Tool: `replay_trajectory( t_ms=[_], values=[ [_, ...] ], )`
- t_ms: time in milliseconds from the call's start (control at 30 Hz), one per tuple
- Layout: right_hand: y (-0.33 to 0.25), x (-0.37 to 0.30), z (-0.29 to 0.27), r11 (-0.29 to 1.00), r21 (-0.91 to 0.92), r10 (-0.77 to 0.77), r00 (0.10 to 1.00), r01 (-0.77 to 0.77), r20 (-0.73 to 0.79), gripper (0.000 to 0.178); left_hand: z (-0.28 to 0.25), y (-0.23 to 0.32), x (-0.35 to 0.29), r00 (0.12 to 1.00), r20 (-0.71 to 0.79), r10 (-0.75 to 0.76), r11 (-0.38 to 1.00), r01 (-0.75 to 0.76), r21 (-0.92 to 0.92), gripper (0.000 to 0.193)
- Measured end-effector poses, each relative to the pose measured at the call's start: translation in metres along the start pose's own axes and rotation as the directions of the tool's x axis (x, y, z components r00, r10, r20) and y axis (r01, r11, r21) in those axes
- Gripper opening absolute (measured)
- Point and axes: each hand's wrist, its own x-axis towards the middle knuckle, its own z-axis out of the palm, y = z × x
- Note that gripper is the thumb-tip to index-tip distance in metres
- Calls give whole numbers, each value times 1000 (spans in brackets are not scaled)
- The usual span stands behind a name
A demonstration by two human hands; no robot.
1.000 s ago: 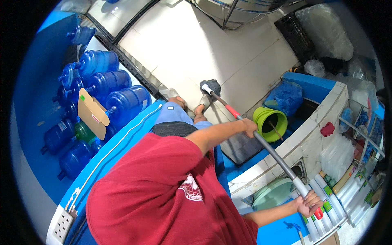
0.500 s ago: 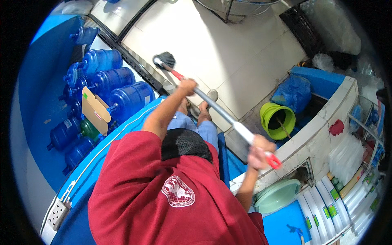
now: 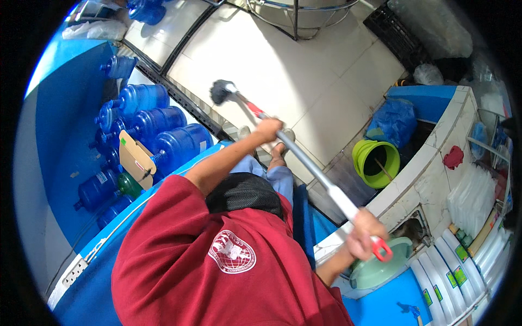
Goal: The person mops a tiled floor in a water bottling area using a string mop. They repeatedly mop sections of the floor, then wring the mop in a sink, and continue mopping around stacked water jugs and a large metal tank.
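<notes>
Both hands grip one mop point(image 3: 315, 168) with a grey, white and red handle, which slants across in front of me. My left hand point(image 3: 269, 129) is wrapped round the upper grey section, just below the red collar. Near the red end loop, my right hand point(image 3: 365, 234), a little blurred, closes round the white grip. At the handle's far end, the dark stringy mop head point(image 3: 221, 92) is bunched up over the pale tiles, beside a dark-edged strip. Whether it touches the floor I cannot tell.
Blue water jugs point(image 3: 182, 142) and a cardboard piece point(image 3: 136, 157) lie at the left. On the right are a lime-green bucket point(image 3: 356, 157), a blue plastic bag point(image 3: 394, 122), a tiled ledge point(image 3: 429, 152) and a pale green basin point(image 3: 375, 271). A metal stand point(image 3: 296, 22) is at the far side.
My right hand has moved right and nearer with the handle's end, and my left hand slightly right. The mop head has shifted a little to the right. The whole view has tilted slightly.
</notes>
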Motion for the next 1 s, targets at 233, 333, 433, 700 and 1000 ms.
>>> replay_trajectory(
  t_ms=[233, 333, 433, 700, 1000],
  values=[
    [-148, 0, -107, 966, -28, -257, 931, 259, -260, 23, 30, 218, 37, 746, 423, 515, 839, -539, -71, 29],
    [-176, -3, -126, 957, -108, -288, 936, 271, -204, 23, 37, 269, 41, 667, 501, 552, 820, -545, -177, 29],
    [-169, -8, -119, 940, -171, -324, 930, 296, -174, 24, 34, 265, 43, 658, 500, 563, 803, -577, -145, 29],
    [-41, -28, 4, 948, -82, -318, 890, 308, -327, 22, -4, 72, 79, 641, 369, 673, 677, -735, 41, 24],
    [189, 56, 321, 981, -138, -98, 965, 134, 242, 16, -229, -280, 141, 991, -131, -32, 957, 68, 281, 18]
  ],
)
